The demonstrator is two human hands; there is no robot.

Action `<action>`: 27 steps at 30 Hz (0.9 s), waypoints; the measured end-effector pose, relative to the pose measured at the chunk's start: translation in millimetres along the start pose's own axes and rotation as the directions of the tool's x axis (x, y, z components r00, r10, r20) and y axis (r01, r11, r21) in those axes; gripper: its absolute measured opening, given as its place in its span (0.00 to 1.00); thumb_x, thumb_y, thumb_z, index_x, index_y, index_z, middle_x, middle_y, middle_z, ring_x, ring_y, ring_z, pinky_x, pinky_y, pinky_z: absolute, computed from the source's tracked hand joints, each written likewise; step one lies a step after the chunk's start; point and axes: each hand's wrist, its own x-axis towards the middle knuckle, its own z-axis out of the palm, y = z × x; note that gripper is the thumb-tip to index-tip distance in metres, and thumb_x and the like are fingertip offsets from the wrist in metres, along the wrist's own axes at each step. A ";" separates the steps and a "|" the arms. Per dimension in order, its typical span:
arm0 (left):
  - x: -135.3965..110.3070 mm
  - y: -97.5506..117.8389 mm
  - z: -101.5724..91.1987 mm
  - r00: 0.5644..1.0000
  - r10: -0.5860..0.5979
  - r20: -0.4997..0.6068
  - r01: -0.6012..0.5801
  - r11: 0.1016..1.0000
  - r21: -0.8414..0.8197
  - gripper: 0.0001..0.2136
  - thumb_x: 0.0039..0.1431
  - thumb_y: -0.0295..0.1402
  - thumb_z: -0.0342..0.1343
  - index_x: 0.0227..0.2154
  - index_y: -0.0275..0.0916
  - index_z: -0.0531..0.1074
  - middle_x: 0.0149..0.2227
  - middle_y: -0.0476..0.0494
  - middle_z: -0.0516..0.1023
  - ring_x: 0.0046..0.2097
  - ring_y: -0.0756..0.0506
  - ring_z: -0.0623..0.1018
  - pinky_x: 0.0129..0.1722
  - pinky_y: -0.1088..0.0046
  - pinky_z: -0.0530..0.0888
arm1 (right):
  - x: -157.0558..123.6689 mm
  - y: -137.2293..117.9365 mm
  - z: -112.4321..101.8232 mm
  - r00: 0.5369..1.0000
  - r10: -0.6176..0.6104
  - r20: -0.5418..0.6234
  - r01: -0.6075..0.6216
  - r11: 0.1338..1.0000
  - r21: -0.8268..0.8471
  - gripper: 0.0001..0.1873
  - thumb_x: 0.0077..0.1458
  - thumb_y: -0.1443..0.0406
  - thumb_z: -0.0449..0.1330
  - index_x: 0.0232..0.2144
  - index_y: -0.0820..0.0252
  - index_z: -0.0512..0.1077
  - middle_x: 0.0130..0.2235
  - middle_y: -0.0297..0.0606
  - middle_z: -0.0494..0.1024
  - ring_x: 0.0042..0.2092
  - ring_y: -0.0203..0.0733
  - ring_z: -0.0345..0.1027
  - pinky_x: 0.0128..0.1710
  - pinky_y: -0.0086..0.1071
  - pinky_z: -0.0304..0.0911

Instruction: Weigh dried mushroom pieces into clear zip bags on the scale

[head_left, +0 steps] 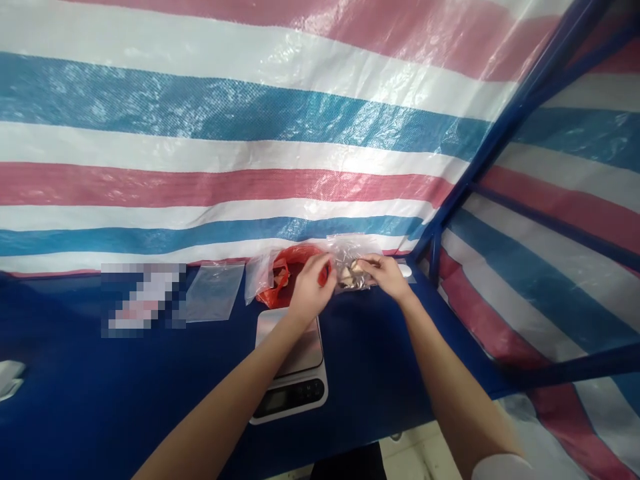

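A clear plastic bag (346, 252) with pale beige, chip-like pieces (347, 275) inside stands at the back of the table. My left hand (311, 288) is closed at the bag's left edge, thumb and fingers curled together. A bit of red shows between those fingers; whether it is held or lies behind them, I cannot tell. From the right, my right hand (383, 275) pinches the same bag near the pale pieces. Just left of my left hand, a red plastic bag (273, 297) lies open with some brownish pieces in it. My left forearm crosses over a kitchen scale (305, 360).
Flat clear bags (215, 291) (257, 277) lie left of the red bag, near a pixelated patch. A white object (10, 379) sits at the left edge of the blue table (125, 400). Striped sheeting (250, 150) rises behind; a blue metal frame (453, 193) stands at right.
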 end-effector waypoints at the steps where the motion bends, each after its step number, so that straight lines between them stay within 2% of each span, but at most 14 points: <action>1: -0.8 2.0 4.0 0.994 0.082 0.069 -0.087 0.993 0.075 0.14 0.63 0.33 0.53 0.49 0.39 0.75 0.53 0.37 0.78 0.55 0.41 0.77 0.59 0.60 0.72 | 8.8 -1.0 -4.1 1.000 -0.010 -0.011 0.010 0.999 -0.044 0.19 0.45 0.54 0.70 0.36 0.59 0.80 0.35 0.36 0.83 0.32 0.41 0.77 0.24 0.31 0.73; 4: -1.5 4.3 17.9 0.932 0.217 0.292 -0.281 0.939 0.198 0.14 0.63 0.30 0.51 0.49 0.37 0.74 0.54 0.35 0.77 0.56 0.40 0.77 0.60 0.60 0.72 | 31.3 -2.2 -10.3 0.998 -0.061 0.018 0.064 0.965 -0.256 0.14 0.52 0.56 0.66 0.35 0.60 0.81 0.36 0.37 0.84 0.27 0.39 0.75 0.23 0.30 0.71; 6: -1.6 1.9 27.2 0.880 0.230 0.415 -0.355 0.899 0.256 0.15 0.63 0.28 0.50 0.50 0.34 0.73 0.54 0.31 0.76 0.57 0.38 0.76 0.60 0.58 0.72 | 41.8 -2.2 -10.7 0.994 -0.093 0.058 0.109 0.887 -0.449 0.12 0.56 0.58 0.62 0.36 0.59 0.81 0.38 0.38 0.84 0.27 0.40 0.76 0.28 0.32 0.72; 10: -4.7 -8.2 39.1 0.823 0.159 0.545 -0.400 0.843 0.359 0.20 0.62 0.29 0.50 0.56 0.30 0.68 0.57 0.26 0.74 0.58 0.35 0.75 0.58 0.54 0.73 | 51.8 -3.9 -6.4 0.979 -0.177 0.101 0.187 0.587 -0.788 0.11 0.60 0.60 0.60 0.39 0.56 0.82 0.41 0.41 0.85 0.44 0.49 0.79 0.46 0.36 0.70; 12: -7.1 -13.2 41.2 0.810 0.155 0.566 -0.416 0.831 0.369 0.21 0.62 0.29 0.49 0.58 0.31 0.66 0.59 0.26 0.72 0.60 0.35 0.74 0.59 0.55 0.72 | 52.0 -6.9 -3.7 0.983 -0.169 0.071 0.139 0.435 -0.889 0.13 0.61 0.58 0.60 0.41 0.55 0.82 0.43 0.45 0.84 0.48 0.51 0.77 0.48 0.37 0.69; 14: -8.7 -17.2 41.7 0.798 0.169 0.578 -0.434 0.827 0.358 0.20 0.63 0.29 0.49 0.57 0.31 0.67 0.60 0.26 0.71 0.61 0.35 0.73 0.61 0.56 0.71 | 49.4 -11.3 -1.6 0.986 -0.165 0.029 0.078 0.300 -0.951 0.16 0.62 0.56 0.59 0.43 0.57 0.82 0.43 0.49 0.84 0.47 0.52 0.77 0.46 0.38 0.69; 16: -9.3 -20.0 41.2 0.789 0.182 0.587 -0.448 0.824 0.347 0.20 0.63 0.29 0.48 0.57 0.30 0.67 0.61 0.25 0.70 0.62 0.35 0.72 0.62 0.56 0.70 | 45.2 -15.7 -0.4 0.977 -0.212 0.016 0.063 0.215 -0.975 0.17 0.63 0.57 0.58 0.47 0.57 0.80 0.45 0.49 0.83 0.46 0.53 0.77 0.46 0.39 0.69; 19: -9.1 -22.6 39.7 0.782 0.186 0.595 -0.457 0.820 0.344 0.20 0.63 0.29 0.48 0.56 0.29 0.67 0.61 0.25 0.70 0.62 0.35 0.72 0.62 0.57 0.69 | 38.6 -17.3 0.2 0.936 -0.314 0.157 0.222 0.180 -0.958 0.17 0.64 0.62 0.55 0.52 0.55 0.77 0.54 0.44 0.79 0.52 0.52 0.75 0.49 0.40 0.69; 22: -9.1 -24.4 38.7 0.777 0.174 0.605 -0.457 0.817 0.351 0.19 0.63 0.28 0.49 0.56 0.28 0.68 0.61 0.23 0.69 0.62 0.34 0.72 0.62 0.56 0.70 | 34.8 -9.1 0.6 0.876 -0.333 0.350 0.415 0.146 -0.898 0.17 0.64 0.64 0.55 0.52 0.55 0.77 0.58 0.40 0.76 0.59 0.50 0.69 0.57 0.42 0.63; 24: -9.6 -25.0 38.9 0.775 0.170 0.609 -0.458 0.815 0.355 0.19 0.62 0.28 0.49 0.55 0.27 0.69 0.61 0.22 0.69 0.62 0.34 0.72 0.62 0.55 0.70 | 34.1 -0.1 0.6 0.871 -0.307 0.383 0.438 0.135 -0.889 0.17 0.65 0.64 0.54 0.51 0.56 0.77 0.58 0.41 0.77 0.60 0.51 0.68 0.61 0.45 0.59; 27: -10.1 -24.5 39.2 0.777 0.183 0.603 -0.470 0.805 0.362 0.18 0.62 0.27 0.49 0.54 0.28 0.70 0.60 0.24 0.70 0.61 0.35 0.73 0.62 0.56 0.69 | 33.9 10.7 0.1 0.893 -0.285 0.347 0.399 0.149 -0.905 0.17 0.66 0.63 0.52 0.50 0.56 0.78 0.57 0.42 0.77 0.60 0.51 0.68 0.62 0.47 0.58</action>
